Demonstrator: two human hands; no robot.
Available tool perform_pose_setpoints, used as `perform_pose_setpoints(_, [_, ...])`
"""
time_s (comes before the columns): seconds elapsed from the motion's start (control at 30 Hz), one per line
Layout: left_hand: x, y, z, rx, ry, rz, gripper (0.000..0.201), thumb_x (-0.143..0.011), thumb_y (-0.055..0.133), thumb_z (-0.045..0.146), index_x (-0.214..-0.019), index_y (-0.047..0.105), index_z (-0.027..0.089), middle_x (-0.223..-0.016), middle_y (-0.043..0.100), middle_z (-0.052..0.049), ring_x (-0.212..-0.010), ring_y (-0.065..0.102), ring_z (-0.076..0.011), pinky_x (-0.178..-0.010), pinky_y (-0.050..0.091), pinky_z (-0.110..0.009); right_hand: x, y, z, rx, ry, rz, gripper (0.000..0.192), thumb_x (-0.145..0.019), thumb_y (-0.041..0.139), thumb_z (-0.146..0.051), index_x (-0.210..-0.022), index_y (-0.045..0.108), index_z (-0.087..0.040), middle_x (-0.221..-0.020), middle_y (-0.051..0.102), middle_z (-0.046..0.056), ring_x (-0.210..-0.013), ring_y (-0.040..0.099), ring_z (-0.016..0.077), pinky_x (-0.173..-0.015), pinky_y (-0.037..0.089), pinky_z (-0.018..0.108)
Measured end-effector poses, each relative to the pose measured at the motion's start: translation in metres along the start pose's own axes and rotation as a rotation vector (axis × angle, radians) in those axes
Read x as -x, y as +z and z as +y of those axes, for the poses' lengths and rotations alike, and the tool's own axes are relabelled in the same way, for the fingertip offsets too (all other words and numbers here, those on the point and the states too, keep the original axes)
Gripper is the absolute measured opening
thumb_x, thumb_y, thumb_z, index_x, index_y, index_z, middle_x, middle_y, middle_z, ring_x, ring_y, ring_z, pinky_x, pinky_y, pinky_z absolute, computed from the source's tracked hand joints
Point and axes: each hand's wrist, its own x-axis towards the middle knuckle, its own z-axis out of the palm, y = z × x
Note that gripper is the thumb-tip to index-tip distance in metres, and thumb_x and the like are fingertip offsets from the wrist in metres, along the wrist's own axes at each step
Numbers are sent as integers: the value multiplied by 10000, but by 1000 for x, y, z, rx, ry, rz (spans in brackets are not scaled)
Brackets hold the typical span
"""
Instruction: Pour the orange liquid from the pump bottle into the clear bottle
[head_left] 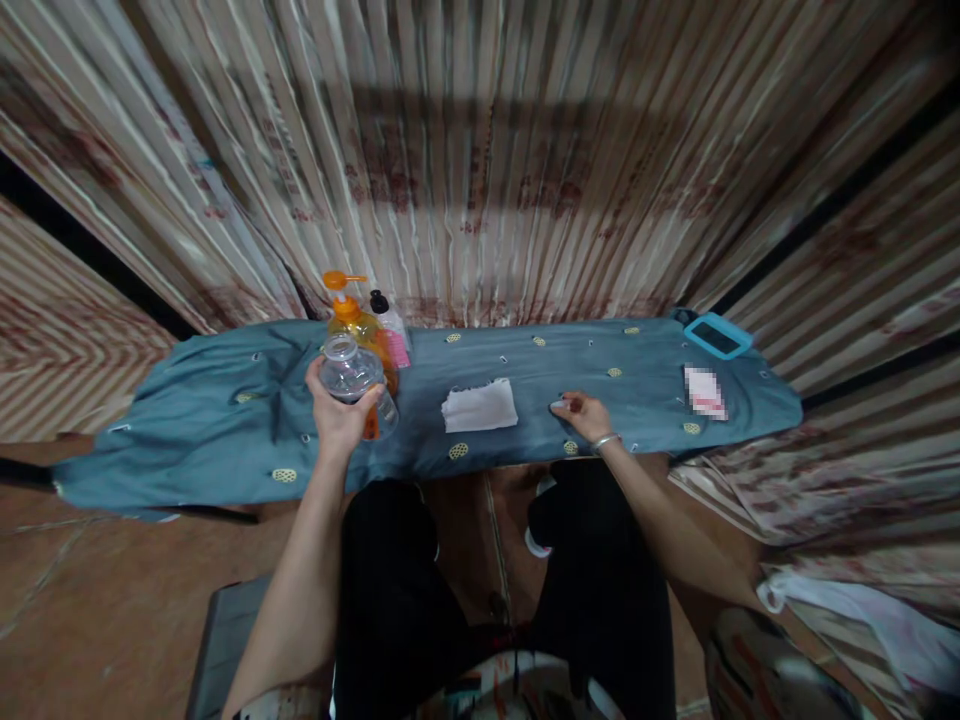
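Left hand (pixel 334 415) clasps clear bottle (pixel 354 378) — table-edge (pixel 225 490) near.

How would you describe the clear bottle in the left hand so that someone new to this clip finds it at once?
Start at the long blue cloth covering the low table by the curtain. Near its left-centre the left hand grips the clear bottle from below. Unlike the orange pump bottle and the small black-capped bottle behind it, it is see-through, capless and lifted.
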Motion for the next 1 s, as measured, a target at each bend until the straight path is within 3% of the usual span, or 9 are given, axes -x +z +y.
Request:
perform_pose_setpoints(0.17, [1, -1, 1, 43, -11, -22, 941, -559, 857, 294, -1358, 374, 181, -1314, 576, -131, -1201, 605, -271, -1127, 434, -465, -4, -1, 3, 122, 24, -96, 274, -949, 652, -347, -1216, 636, -288, -1296, 637, 54, -1113, 658, 215, -893, 555, 369])
perform_pose_setpoints(0.2, [1, -1, 1, 39, -15, -20, 939, -561, 857, 296, -1358, 375, 178, -1311, 577, -133, -1207, 602, -275, -1128, 434, -467, -2, -3, 1, 139, 2, -101, 284, -966, 622, -354, -1230, 629, -248, -1307, 633, 74, -1085, 660, 213, -905, 564, 413])
perform_pose_setpoints(0.33, [3, -2, 3, 16, -9, 9, 919, -568, 860, 285, -1356, 395, 194, -1308, 582, -115, -1212, 605, -269, -1119, 447, -438, 0, -8, -28, 171, -112, -86, 264, -961, 633, -347, -1218, 636, -288, -1323, 626, 64, -1120, 650, 212, -916, 550, 383])
perform_pose_setpoints(0.4, [3, -2, 4, 13, -10, 15, 909, -570, 862, 279, -1351, 403, 207, -1296, 594, -103, -1204, 611, -260, -1114, 452, -424, -6, -4, -60, 155, -201, -105, 286, -973, 611, -354, -1240, 625, -254, -1328, 623, 78, -1098, 654, 213, -923, 555, 419])
perform_pose_setpoints(0.5, [4, -3, 4, 21, -17, 8, 910, -573, 862, 285, -1354, 401, 210, -1280, 607, -100, -1195, 617, -258, -1112, 452, -427, -23, 12, -128, 97, -355, -177, 330, -964, 625, -359, -1259, 610, -214, -1297, 636, 83, -1074, 665, 221, -905, 564, 442])
perform_pose_setpoints(0.63, [4, -4, 6, 31, -34, -8, 914, -571, 857, 301, -1354, 399, 198, -1276, 609, -114, -1188, 619, -272, -1106, 451, -453, -50, 49, -233, -14, -559, -255, 355, -959, 633, -357, -1277, 598, -201, -1293, 637, 84, -1072, 669, 226, -897, 568, 447])
perform_pose_setpoints(0.73, [4, -4, 7, 44, -36, -13, 918, -567, 856, 305, -1353, 395, 194, -1295, 602, -126, -1191, 618, -277, -1103, 452, -457, -65, 77, -295, -54, -639, -264, 368, -954, 641, -353, -1283, 593, -195, -1300, 633, 85, -1086, 666, 233, -903, 565, 457])
perform_pose_setpoints(0.87, [6, -4, 9, 57, -46, -26, 918, -586, 846, 295, -1371, 382, 189, -1299, 608, -131, -1179, 629, -270, -1094, 463, -446, -77, 108, -339, -45, -677, -266, 373, -952, 643, -359, -1283, 592, -194, -1300, 631, 86, -1085, 666, 234, -900, 566, 457])
perform_pose_setpoints(1.0, [6, -5, 7, 48, -48, -27, 930, -581, 858, 290, -1376, 385, 195, -1322, 597, -129, -1204, 619, -276, -1105, 456, -448, -83, 124, -350, -4, -674, -274, 359, -951, 645, -360, -1263, 603, -188, -1279, 642, 83, -1074, 669, 231, -898, 565, 455])
